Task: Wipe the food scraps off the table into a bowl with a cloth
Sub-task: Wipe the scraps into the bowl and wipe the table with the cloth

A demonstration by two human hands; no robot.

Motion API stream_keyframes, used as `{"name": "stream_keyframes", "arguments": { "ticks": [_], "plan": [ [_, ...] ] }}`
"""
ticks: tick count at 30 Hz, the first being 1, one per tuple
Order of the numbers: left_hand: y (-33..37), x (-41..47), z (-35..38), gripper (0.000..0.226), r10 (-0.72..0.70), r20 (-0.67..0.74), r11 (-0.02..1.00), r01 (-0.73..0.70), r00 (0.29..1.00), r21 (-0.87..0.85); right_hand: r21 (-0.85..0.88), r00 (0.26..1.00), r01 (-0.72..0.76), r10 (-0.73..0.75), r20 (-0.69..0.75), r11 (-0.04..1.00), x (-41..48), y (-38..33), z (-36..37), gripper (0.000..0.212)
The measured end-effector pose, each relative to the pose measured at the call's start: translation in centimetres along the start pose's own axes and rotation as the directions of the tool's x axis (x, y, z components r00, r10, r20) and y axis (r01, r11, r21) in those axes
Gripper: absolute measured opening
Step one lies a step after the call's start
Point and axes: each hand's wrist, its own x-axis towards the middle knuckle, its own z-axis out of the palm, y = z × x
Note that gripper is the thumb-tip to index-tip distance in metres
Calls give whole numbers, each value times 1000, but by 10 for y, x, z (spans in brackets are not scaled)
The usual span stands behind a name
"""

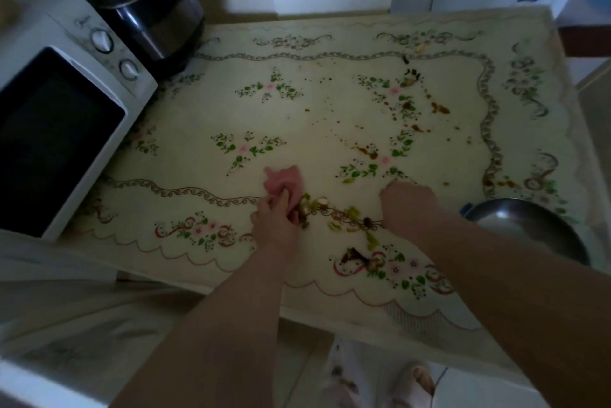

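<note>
Fingers (281,202) of left hand (272,226) round cloth (285,180)

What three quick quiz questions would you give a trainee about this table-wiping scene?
1. True or false: the left hand grips the pink cloth.
2. Where is the metal bowl? A: at the far left corner of the table. B: at the table's near right edge. C: on the floor.
3. Fill in: a trail of scraps lies between the cloth and the ____ hand.

Key: 1 true. 2 B. 3 right, meaning the right hand.
</note>
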Motion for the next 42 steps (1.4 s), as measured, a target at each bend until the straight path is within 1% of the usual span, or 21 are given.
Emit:
{"name": "stream_keyframes", "arguments": {
  "ticks": [4, 7, 10, 11, 13, 16, 17, 18, 21, 23, 24, 25, 26, 27, 28, 30, 32, 33, 35, 37, 42],
  "plan": [
    [35, -19, 25, 53, 71, -12, 997, -72, 997, -26, -18, 998, 67, -67, -19, 998, -6, 14, 6, 34],
    [63, -32, 38, 55, 114, 17, 994, -114, 993, -8, -5, 996, 83, -83, -29, 997, -11, 25, 7, 33],
    [81, -37, 49, 55, 142, 61, 990, -142, 988, -12, -50, 997, 72, -71, 21, 996, -15, 31, 5, 26],
    [84, -34, 54, 54, 130, 107, 989, -121, 986, -88, -61, 998, 59, -57, 40, 996, -17, 33, 3, 23],
    [84, -27, 56, 49, 97, 203, 929, -16, 974, -369, -52, 999, 36, -34, 41, 998, -21, 38, -3, 24],
    [81, -15, 55, 36, 122, 168, 820, -4, 978, -573, -35, 1000, 19, -19, -10, 999, -22, 42, -14, 29],
    [81, -11, 46, 32, 62, 190, 754, 79, 980, -652, -38, 1000, 21, -22, -11, 999, -22, 40, -18, 29],
    [83, -13, 30, 33, 31, 146, 732, 77, 989, -677, -44, 1000, 23, -23, -5, 999, -22, 37, -20, 29],
    [63, -10, -17, 37, -17, -71, 683, -40, 997, -729, -96, 1000, -13, 14, 10, 995, -21, 24, -21, 27],
    [37, -6, -38, 47, -102, -126, 769, -2, 987, -640, -105, 999, -52, 52, 2, 993, -21, 19, -18, 23],
    [23, -6, -47, 51, -163, -121, 859, 80, 979, -506, -96, 998, -65, 65, 0, 993, -21, 20, -17, 22],
    [2, 1, -45, 49, -221, -95, 933, 181, 971, -312, -79, 997, -71, 71, -5, 994, -23, 22, -16, 24],
    [-11, -1, -47, 41, -248, -56, 962, 239, 967, -131, -62, 998, -62, 61, -18, 996, -24, 26, -15, 25],
    [-27, 1, -39, 34, -285, 7, 958, 285, 959, -22, -50, 998, -47, 45, -36, 998, -24, 30, -13, 28],
    [-33, -2, -35, 31, -284, 59, 958, 285, 957, -8, -33, 998, -39, 37, -49, 999, -25, 35, -10, 31],
    [-39, -2, -21, 32, -267, 73, 964, 266, 961, 28, 38, 997, -51, 53, -56, 998, -28, 45, -6, 39],
    [-36, -2, -14, 58, -260, 9, 965, 260, 965, 27, 106, 993, -72, 81, -82, 992, -30, 53, -5, 44],
    [-27, -5, -13, 64, -242, -17, 969, 243, 970, 46, 132, 990, -90, 104, -99, 987, -32, 58, -5, 46],
    [-9, -12, -13, 60, -284, 12, 958, 284, 959, 42, 168, 978, -140, 163, -134, 976, -35, 69, -7, 47],
    [16, -24, -11, 55, -274, 27, 961, 273, 961, 43, 182, 962, -203, 231, -147, 962, -38, 86, -9, 44],
    [66, -48, 21, 55, -182, 24, 979, 179, 983, 98, 300, 940, -302, 335, -66, 905, -51, 135, 2, 34]
  ]
}}
